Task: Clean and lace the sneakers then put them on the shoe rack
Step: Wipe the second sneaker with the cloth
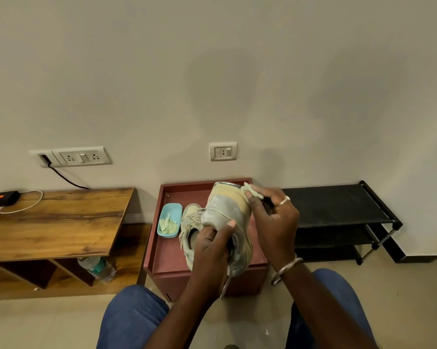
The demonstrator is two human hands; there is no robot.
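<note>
The maroon surface [167,255] has a raised rim along its back and left edges. A strip of floor separates it from the wooden table [61,222] on the left, and the black shoe rack [338,205] stands just to its right. A blue box [173,210] and the second sneaker [191,217] lie on it. Above it we hold the sneaker [225,210] with its long axis running away from us, toe raised toward the wall. Our left hand [212,245] grips its collar. Our right hand [273,222] pinches a pale wipe [250,191] against the toe.
</note>
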